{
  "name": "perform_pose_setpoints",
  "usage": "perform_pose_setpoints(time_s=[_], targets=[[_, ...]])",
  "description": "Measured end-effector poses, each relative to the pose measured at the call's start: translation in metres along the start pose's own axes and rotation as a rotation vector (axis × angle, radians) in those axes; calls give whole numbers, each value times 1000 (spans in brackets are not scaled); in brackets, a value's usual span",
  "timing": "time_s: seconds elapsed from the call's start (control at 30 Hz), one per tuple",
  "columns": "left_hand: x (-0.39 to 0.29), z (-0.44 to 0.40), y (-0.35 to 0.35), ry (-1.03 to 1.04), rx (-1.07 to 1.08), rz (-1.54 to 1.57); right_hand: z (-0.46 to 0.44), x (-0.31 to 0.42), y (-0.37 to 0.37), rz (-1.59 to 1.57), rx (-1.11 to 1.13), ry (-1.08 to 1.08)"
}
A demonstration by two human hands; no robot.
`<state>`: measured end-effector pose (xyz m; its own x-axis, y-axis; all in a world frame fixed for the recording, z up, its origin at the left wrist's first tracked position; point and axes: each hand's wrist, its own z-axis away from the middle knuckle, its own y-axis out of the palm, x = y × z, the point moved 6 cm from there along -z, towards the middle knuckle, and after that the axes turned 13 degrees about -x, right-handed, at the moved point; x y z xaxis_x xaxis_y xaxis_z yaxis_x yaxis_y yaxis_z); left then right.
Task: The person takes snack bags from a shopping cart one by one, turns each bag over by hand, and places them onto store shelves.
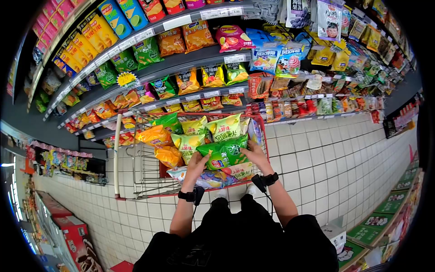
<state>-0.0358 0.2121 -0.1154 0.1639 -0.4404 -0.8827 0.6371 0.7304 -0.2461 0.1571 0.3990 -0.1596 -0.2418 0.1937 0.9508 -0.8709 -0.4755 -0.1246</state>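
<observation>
My left hand (195, 167) and my right hand (256, 155) grip opposite ends of a bright green snack bag (223, 153). It is over the right part of a shopping cart (145, 174), above other bags. Behind it are pale green snack bags (225, 127) and, at the far left corner, another green bag (168, 122). Orange snack bags (168, 156) lie to the left of my left hand. Nearest my body, pale bluish-purple and pink bags (204, 177) lie along the cart's near side. My fingertips are partly hidden by the green bag's edges.
Beyond the cart stands a curved shelf (195, 50) packed with chip bags, with candy packets (265, 59) to the right. The cart's pale handle (116, 156) is on the left. A white box (334, 236) and green cartons (369, 231) sit at lower right on the tiled floor (312, 167).
</observation>
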Motion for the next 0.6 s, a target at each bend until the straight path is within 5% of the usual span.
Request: perform_pose_setpoints(time_s=[0.17,0.37,0.6], targets=[[-30,28,3,120,-85,-11,0,0,-21,-148,30,-31],[-82,76,7,596,-167,-99,28,50,-49,-196,100,-74],[-110,133,-12,721,-267,-23,78,77,-66,-131,132,-79]])
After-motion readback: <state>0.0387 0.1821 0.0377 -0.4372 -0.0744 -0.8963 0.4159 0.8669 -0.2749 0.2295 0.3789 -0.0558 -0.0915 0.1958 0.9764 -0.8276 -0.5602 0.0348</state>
